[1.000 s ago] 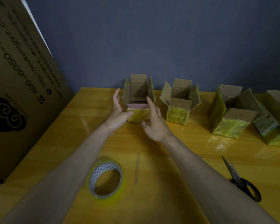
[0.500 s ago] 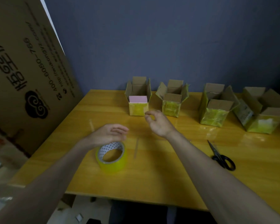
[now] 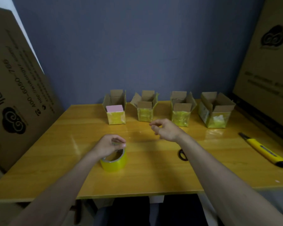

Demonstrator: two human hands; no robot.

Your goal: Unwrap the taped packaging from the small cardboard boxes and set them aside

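At the far left we see a large printed carton (image 3: 15, 88) leaning against the wall beside the yellow wooden table (image 3: 59, 160). Moving right, our left hand (image 3: 107, 145) curls down over the top rim of the yellow tape roll (image 3: 113, 161), which lies flat on the table near the front; the fingertips (image 3: 123, 145) sit on or just above the rim, and we cannot tell whether they actually pinch it. Behind the roll, at the back of the table, stands a row of four small cardboard boxes with their flaps up and yellow tape on their fronts. The first box (image 3: 115, 110) has a pink slab (image 3: 114, 108) at its near top edge. The second box (image 3: 145, 106) stands just to the right of it. Our right hand (image 3: 166, 130) hangs above the table in front of the gap between the second and third box (image 3: 181, 110), fingers loosely curled and holding nothing, clear of every box. The boxes lie well beyond our left hand and just past our right. A black scissors handle (image 3: 182, 154) peeks out beside our right forearm. The fourth box (image 3: 216, 110) ends the row. Further right a yellow utility knife (image 3: 265, 150) lies on the table, and another large carton (image 3: 268, 59) stands at the right edge.
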